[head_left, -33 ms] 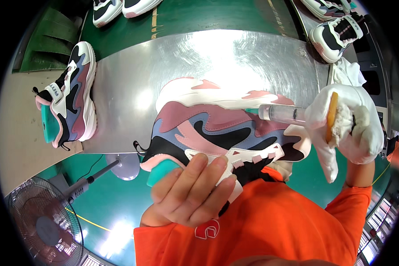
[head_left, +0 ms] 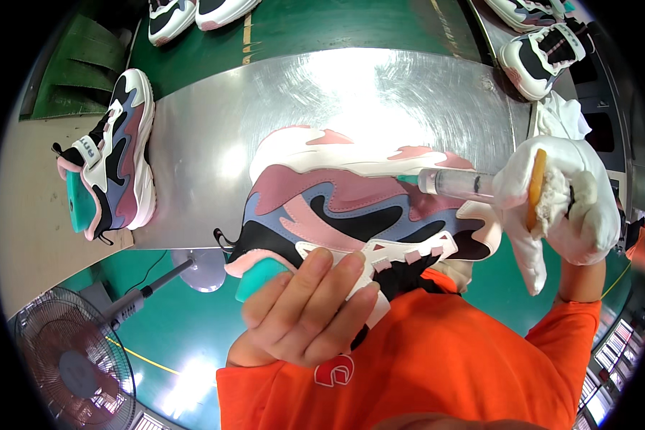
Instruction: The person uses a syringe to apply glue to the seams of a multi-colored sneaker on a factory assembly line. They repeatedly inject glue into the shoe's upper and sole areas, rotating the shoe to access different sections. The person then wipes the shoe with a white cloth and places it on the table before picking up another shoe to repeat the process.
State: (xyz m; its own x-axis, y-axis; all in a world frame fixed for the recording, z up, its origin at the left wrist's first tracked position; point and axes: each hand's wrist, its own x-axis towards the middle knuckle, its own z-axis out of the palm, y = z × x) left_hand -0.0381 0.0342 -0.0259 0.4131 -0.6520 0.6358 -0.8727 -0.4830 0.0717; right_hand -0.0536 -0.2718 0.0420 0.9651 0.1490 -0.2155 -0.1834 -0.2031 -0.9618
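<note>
In my bare left hand (head_left: 312, 308) is a sneaker (head_left: 351, 208), its fingers wrapped over the strap and lace side. The shoe lies on its side, sole away from me, with pink, blue, black and white panels. A teal insert (head_left: 259, 278) fills its collar. My right hand (head_left: 562, 204), in a white glove, grips a clear syringe (head_left: 457, 184) level from the right. The syringe's green tip (head_left: 407, 179) meets the seam between upper and white sole (head_left: 308, 152). An amber piece (head_left: 537, 190) and a crumpled white wad (head_left: 553, 201) show at the glove's fingers.
A shiny metal worktop (head_left: 201, 136) spans the front, with a green belt (head_left: 365, 25) beyond. Another sneaker (head_left: 122, 154) rests at left; further shoes (head_left: 545, 61) stand at upper right. White cloth (head_left: 562, 118) lies behind my right hand. A fan (head_left: 75, 369) stands lower left.
The held sneaker and my left hand have shifted very slightly left. My right hand and the syringe look unmoved.
</note>
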